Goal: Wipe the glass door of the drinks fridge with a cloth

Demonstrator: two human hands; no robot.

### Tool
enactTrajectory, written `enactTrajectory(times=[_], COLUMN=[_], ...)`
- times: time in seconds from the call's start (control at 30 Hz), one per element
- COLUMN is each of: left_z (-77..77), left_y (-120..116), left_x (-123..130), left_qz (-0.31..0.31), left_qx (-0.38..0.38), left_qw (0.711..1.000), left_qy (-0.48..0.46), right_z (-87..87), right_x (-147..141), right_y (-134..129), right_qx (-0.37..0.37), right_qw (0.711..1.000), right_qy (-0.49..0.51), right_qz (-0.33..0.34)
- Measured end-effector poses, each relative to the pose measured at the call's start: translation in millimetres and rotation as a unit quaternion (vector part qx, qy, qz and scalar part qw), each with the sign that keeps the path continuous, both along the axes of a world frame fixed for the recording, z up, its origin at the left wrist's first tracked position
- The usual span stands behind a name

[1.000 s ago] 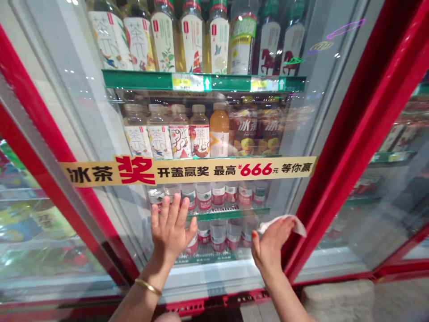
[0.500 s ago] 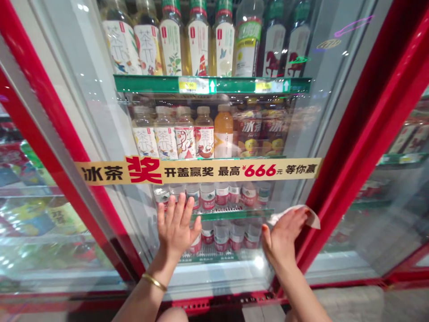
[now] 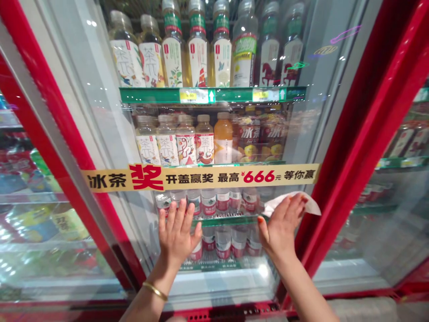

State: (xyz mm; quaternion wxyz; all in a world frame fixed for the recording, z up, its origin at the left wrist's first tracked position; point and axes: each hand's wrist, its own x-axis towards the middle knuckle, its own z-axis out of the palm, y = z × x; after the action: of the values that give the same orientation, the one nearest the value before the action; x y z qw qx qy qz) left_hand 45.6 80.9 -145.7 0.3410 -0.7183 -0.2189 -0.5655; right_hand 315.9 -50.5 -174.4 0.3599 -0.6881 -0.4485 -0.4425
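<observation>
My left hand (image 3: 177, 237) is spread against the glass door (image 3: 130, 214), fingers apart and nothing in it, with a gold bangle (image 3: 154, 290) on the wrist. My right hand (image 3: 283, 223) presses a white cloth or tissue (image 3: 312, 206) to the glass near the red door frame (image 3: 330, 188), its palm and fingers over part of it. Just above both hands, a yellow banner strip (image 3: 214, 179) with black and red lettering runs across the door.
Behind the glass, green-edged shelves (image 3: 231, 95) hold rows of tea bottles (image 3: 197, 58), orange and dark drinks, and water bottles (image 3: 223, 243) lower down. More drink cabinets stand left and right. A perforated red base edge (image 3: 258, 309) crosses the bottom.
My right hand and the white cloth have moved slightly up the glass. My left hand stays spread in nearly the same place. The shelves and banner appear slightly lower in view.
</observation>
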Motion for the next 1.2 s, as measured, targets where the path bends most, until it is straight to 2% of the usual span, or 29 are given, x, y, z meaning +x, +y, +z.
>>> enactTrajectory(times=[0.03,0.07,0.1,0.17,0.23,0.27,0.3,0.37,0.43,0.5,0.53,0.57,0.6,0.67,0.7,0.73,0.77,0.8,0.83,0.9,0.93,0.97,1.0,1.03,1.07,1.13,1.2], left_z=[0.0,0.2,0.4,0.8,1.0,1.0,0.9,0.6,0.5,1.3,2.1,3.2,4.2,4.5,2.6,-1.4,-7.9,-17.0,-28.3,-54.7,-68.1,-80.5,-91.4,-100.3,-107.2,-116.0,-121.0], left_y=[-0.1,-0.2,-0.3,-0.8,-1.5,-1.9,-2.2,-2.7,-2.6,-2.5,-2.5,-2.7,-3.1,-4.5,-5.5,-6.4,-7.1,-7.4,-7.1,-4.2,-1.7,1.5,5.1,8.9,12.6,18.9,23.0], left_x=[-0.2,-0.3,-0.3,-0.1,0.4,0.6,0.8,0.9,0.8,1.1,1.5,2.0,2.2,0.3,-2.7,-7.5,-14.0,-22.0,-31.0,-49.2,-56.8,-62.6,-66.2,-67.8,-67.7,-64.6,-61.4], left_qz=[0.001,0.001,0.000,0.000,-0.001,-0.001,-0.002,-0.002,0.000,0.002,0.003,0.002,0.000,-0.006,-0.010,-0.015,-0.018,-0.018,-0.013,0.010,0.025,0.038,0.048,0.055,0.057,0.057,0.054], left_qx=[-0.001,-0.001,-0.001,-0.001,-0.004,-0.007,-0.009,-0.011,-0.006,-0.004,-0.005,-0.007,-0.009,-0.015,-0.021,-0.030,-0.042,-0.056,-0.069,-0.088,-0.094,-0.098,-0.098,-0.096,-0.093,-0.087,-0.088], left_qw=[1.000,1.000,1.000,1.000,1.000,1.000,1.000,1.000,1.000,1.000,1.000,1.000,1.000,1.000,1.000,0.999,0.999,0.998,0.998,0.996,0.995,0.994,0.993,0.993,0.993,0.993,0.992], left_qy=[0.001,0.002,0.002,0.001,0.000,0.001,0.001,0.001,-0.002,0.000,0.003,0.006,0.008,0.011,0.014,0.017,0.019,0.016,0.008,-0.019,-0.031,-0.040,-0.046,-0.049,-0.053,-0.063,-0.071], right_z=[9.9,11.8,5.3,-26.1,-61.1,-71.3,-73.6,-54.8,-20.5,0.6,-1.1,-12.3,-31.8,-82.8,-105.8,-121.6,-127.4,-121.9,-106.3,-56.1,-30.0,-8.8,4.5,8.3,2.9,-25.6,-53.6], right_x=[-6.6,-16.0,-26.4,-41.9,-40.9,-34.1,-24.9,-7.6,-3.6,-18.9,-32.2,-47.0,-60.8,-76.7,-76.2,-70.5,-60.9,-49.6,-39.0,-28.0,-30.2,-37.6,-49.4,-63.5,-77.7,-97.1,-98.3], right_y=[5.1,9.1,11.1,7.7,-3.2,-9.1,-13.5,-14.9,-4.9,11.0,17.9,22.4,23.8,17.0,10.5,3.5,-2.7,-6.7,-7.7,0.1,8.1,17.3,26.3,33.7,38.4,38.4,28.6], right_qx=[0.002,-0.011,-0.035,-0.086,-0.104,-0.099,-0.083,-0.039,0.004,0.019,0.010,-0.006,-0.031,-0.080,-0.100,-0.109,-0.111,-0.101,-0.084,-0.034,-0.012,0.001,-0.002,-0.015,-0.040,-0.094,-0.129], right_qw=[1.000,1.000,0.998,0.983,0.966,0.967,0.975,0.994,1.000,0.999,0.999,1.000,0.997,0.976,0.963,0.955,0.957,0.968,0.981,0.999,1.000,1.000,0.999,0.997,0.990,0.953,0.916], right_qy=[0.006,-0.008,-0.041,-0.140,-0.214,-0.216,-0.194,-0.094,0.007,0.046,0.033,-0.002,-0.053,-0.173,-0.217,-0.241,-0.239,-0.211,-0.161,-0.035,0.011,0.025,0.008,-0.032,-0.093,-0.230,-0.313], right_qz=[0.006,0.021,0.042,0.087,0.100,0.089,0.068,0.028,0.014,0.015,0.020,0.031,0.050,0.103,0.125,0.131,0.121,0.096,0.064,0.008,0.005,0.015,0.033,0.062,0.098,0.175,0.215])
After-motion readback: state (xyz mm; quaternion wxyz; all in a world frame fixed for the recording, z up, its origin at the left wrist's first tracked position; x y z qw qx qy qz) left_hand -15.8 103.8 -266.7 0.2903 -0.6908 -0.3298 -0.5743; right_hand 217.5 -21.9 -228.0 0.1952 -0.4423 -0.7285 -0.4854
